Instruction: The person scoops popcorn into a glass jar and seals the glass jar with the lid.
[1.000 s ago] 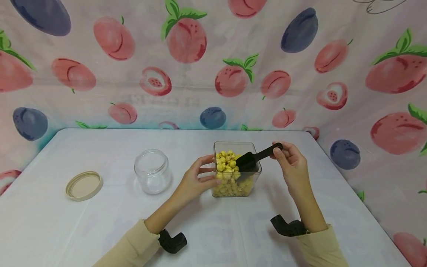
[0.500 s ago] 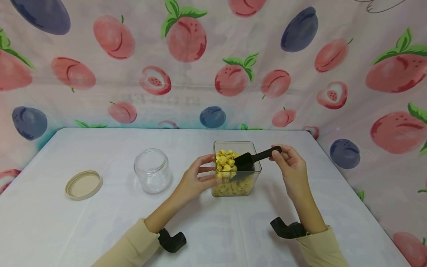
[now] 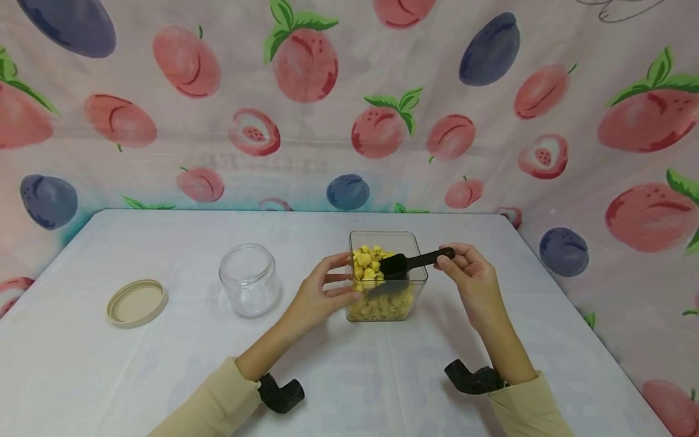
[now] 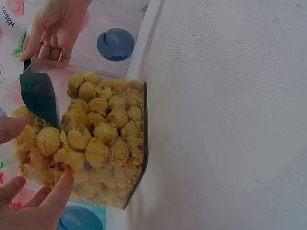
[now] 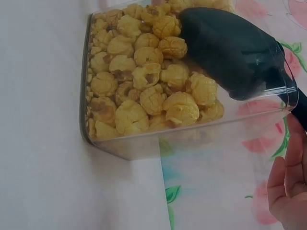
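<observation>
Head view, centre right: the right hand (image 3: pixel 472 273) pinches the handle end of the black plastic scoop (image 3: pixel 406 264), and compared with a second ago that handle has dropped lower and the bowl has pushed further into the yellow popcorn (image 3: pixel 368 262). The left hand (image 3: pixel 322 291) clasps the square clear plastic container (image 3: pixel 417 285) by its near wall, steadying it. Left of centre, the round clear glass jar (image 3: pixel 249 279) stands open, its beige lid (image 3: pixel 137 303) further left on the white tablecloth (image 3: pixel 164 376).

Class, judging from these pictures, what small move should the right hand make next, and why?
Probably push the black plastic scoop deeper under the yellow popcorn: the right hand holds its handle, its bowl sits at the pile's edge, and the left hand steadies the clear square container.
</observation>
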### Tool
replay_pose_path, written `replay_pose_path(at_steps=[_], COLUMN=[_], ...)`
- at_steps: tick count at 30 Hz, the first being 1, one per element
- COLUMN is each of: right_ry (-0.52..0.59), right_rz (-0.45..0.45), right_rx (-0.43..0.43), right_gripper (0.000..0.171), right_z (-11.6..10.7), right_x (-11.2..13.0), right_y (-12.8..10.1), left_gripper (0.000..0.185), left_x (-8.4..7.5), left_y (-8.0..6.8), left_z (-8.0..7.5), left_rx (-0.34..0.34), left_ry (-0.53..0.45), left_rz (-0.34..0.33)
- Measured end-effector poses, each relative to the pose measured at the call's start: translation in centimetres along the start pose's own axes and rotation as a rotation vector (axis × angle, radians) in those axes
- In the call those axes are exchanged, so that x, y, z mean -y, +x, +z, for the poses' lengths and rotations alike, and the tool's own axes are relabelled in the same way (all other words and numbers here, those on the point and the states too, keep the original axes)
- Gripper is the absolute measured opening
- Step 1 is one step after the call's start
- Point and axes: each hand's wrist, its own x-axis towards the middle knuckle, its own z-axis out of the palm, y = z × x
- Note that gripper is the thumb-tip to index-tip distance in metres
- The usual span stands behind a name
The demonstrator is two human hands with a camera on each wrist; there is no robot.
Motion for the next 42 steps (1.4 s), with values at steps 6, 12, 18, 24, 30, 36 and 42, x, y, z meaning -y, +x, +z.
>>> replay_pose_path(at_steps=[6,12,18,24,30,36,42], right_ry=[0.101,0.156,0.096,-0.164,-0.617,-0.879,-0.953], right_rz=[-0.007,-0.006,0.044,0.121,0.159,0.016,-0.131], right_rx=[0.004,0.016,0.079,0.172,0.287,0.353,0.396], right_gripper=[0.016,0.017,0.017,0.016,0.034,0.027,0.02], right_z=[-0.3,-0.8,-0.9,-1.7,-2.3,-2.1,-1.7], right_x=[-0.2,-0.2,-0.4,0.7,3.2,4.9,5.3], right_y=[0.0,0.1,0.0,0.7,1.7,2.3,2.7], left_gripper=[0.068,0.069,0.068,0.067,0.067,0.068,0.068], left_x=[-0.1,-0.1,0.0,-0.1,-0.2,-0.2,-0.2], left_y=[0.0,0.0,0.1,0.1,0.0,0.0,0.0], left_z=[-0.1,-0.2,-0.2,-0.3,-0.5,-0.5,-0.5], left_rx=[0.0,0.0,0.01,0.004,0.009,0.008,0.012], left_ry=[0.005,-0.001,-0.004,-0.002,-0.002,0.001,0.002], left_rz=[-0.005,-0.001,0.009,-0.017,-0.013,-0.01,-0.006])
